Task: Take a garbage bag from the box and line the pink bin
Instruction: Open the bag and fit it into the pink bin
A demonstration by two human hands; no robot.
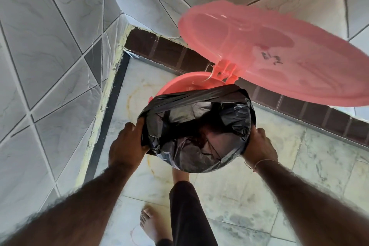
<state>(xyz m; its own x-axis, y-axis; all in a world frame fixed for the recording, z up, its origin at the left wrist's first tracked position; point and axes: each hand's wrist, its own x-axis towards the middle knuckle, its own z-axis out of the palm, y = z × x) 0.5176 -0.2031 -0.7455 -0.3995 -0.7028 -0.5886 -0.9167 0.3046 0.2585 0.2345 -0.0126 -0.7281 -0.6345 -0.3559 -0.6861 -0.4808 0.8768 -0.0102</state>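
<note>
2 hands grip a crinkled, glossy black garbage bag point(197, 134) stretched over the round pink bin point(179, 81): left hand point(127, 146) at 9 o'clock, right hand point(259, 146) at 3 o'clock, fingers pinching film. Its translucent pink lid point(279, 52) stands open at 1 o'clock. Marbled floor point(249, 185) below; grey tiled wall point(50, 56) at 10 o'clock.

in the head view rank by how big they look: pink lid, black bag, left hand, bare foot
1. pink lid, though it is raised toward the camera, which inflates it
2. black bag
3. left hand
4. bare foot, partly hidden by the trouser leg, so its place after the hand is unsure
</note>
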